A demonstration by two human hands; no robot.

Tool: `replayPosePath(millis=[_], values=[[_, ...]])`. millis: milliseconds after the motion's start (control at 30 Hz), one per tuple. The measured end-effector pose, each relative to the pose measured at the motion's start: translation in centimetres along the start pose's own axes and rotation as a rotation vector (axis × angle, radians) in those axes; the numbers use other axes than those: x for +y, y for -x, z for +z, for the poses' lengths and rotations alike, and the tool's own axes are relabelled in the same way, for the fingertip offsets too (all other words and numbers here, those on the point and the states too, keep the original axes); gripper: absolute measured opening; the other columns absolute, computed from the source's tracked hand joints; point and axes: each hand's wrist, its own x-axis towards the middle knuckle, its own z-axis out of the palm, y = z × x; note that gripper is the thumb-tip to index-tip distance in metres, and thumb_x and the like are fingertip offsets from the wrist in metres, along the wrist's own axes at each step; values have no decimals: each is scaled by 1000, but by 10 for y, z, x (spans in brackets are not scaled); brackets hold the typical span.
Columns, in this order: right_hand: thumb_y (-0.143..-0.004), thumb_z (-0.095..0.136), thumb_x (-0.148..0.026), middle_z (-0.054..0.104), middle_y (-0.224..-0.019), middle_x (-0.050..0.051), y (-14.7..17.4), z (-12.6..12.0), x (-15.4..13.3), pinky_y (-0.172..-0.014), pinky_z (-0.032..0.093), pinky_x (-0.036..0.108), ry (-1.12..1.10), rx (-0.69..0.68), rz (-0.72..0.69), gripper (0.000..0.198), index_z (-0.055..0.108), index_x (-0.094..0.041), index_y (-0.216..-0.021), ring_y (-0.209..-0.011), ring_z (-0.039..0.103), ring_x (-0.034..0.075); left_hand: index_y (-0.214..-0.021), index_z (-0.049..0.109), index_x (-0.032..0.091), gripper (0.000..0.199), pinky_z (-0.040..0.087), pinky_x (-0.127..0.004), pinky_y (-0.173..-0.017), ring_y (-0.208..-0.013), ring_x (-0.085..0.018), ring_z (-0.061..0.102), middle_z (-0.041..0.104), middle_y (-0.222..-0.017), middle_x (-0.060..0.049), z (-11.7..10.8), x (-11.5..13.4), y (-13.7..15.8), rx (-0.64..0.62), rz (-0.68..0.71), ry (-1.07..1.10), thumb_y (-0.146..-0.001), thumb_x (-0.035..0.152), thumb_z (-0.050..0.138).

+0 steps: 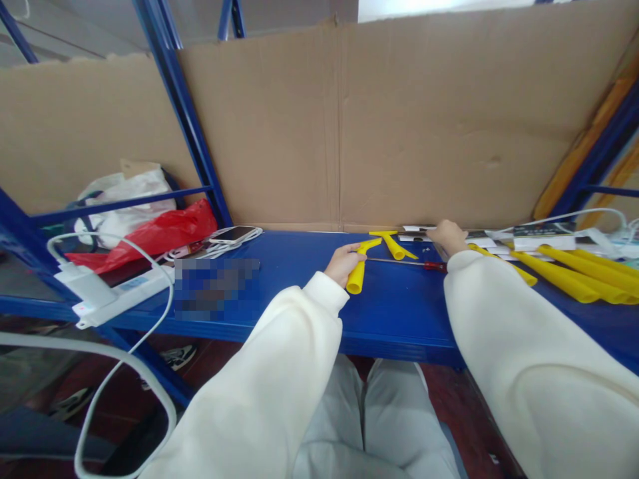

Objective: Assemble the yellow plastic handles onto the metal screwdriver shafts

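Observation:
My left hand [343, 264] is closed around a yellow plastic tube piece [356, 276], held just above the blue shelf top [294, 266]. Its round hollow end faces down toward me, and a narrower arm sticks out at the upper right. Just beyond it lies a similar yellow piece [394, 246]. A screwdriver with a red handle [434, 266] rests on the shelf between my hands, its thin shaft pointing left. At the back, my right hand [448, 236] reaches down among small flat items with its fingers bent; whatever is between the fingertips is hidden.
Several long yellow tubes [559, 276] lie at the right, before dark and white boxes [544, 234]. A cardboard panel [339, 133] closes off the back. At left are a phone [232, 234], a power strip [124, 296] with a looping white cable, and a red bag [170, 229].

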Motion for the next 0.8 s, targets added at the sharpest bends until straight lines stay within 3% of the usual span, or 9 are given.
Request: replayPosePath(millis=[133, 333, 467, 533, 667, 800], values=[[-81, 66, -28, 67, -121, 28, 5, -7, 5, -99, 50, 46, -221, 83, 55, 49, 66, -6, -125, -118, 63, 39, -132, 64, 9, 54, 48, -23, -61, -57, -11, 58, 68, -72, -4, -3, -1, -5, 31, 13, -5, -80, -5, 65], [-87, 55, -28, 65, -125, 20, 10, -19, -2, -95, 52, 36, -556, 239, 60, 48, 61, -7, -130, -114, 63, 28, -132, 63, 10, 55, 50, -24, -64, -61, -14, 61, 69, -73, -3, -6, -2, -10, 100, 60, 22, -79, -3, 66], [-83, 55, -23, 65, -123, 18, 24, -19, -17, -83, 56, 29, -805, 212, 10, 59, 53, -4, -139, -105, 67, 23, -118, 70, 6, 38, 45, -23, -56, -52, -12, 53, 57, -58, 1, -3, -3, -9, 180, 50, 0, -82, -2, 63], [-80, 58, -23, 69, -115, 14, 34, -17, -24, -79, 57, 29, -877, 160, -22, 56, 57, -6, -134, -99, 69, 23, -113, 72, 8, 34, 44, -22, -55, -52, -11, 53, 55, -57, 2, -1, -3, -11, 229, 55, -11, -82, -2, 62], [-73, 65, -19, 71, -102, 10, 57, -15, -34, -81, 59, 29, -1010, 74, -79, 45, 63, -11, -117, -92, 70, 21, -114, 71, 11, 37, 49, -25, -60, -64, -16, 64, 66, -70, -2, 5, 0, -20, 312, 53, -19, -78, 0, 67], [-67, 68, -12, 72, -98, 8, 74, -18, -40, -81, 60, 30, -1067, 58, -82, 36, 61, -16, -102, -88, 70, 19, -109, 72, 12, 35, 49, -24, -61, -70, -16, 66, 67, -74, -2, 14, 4, -25, 300, 76, 18, -76, -2, 68]])
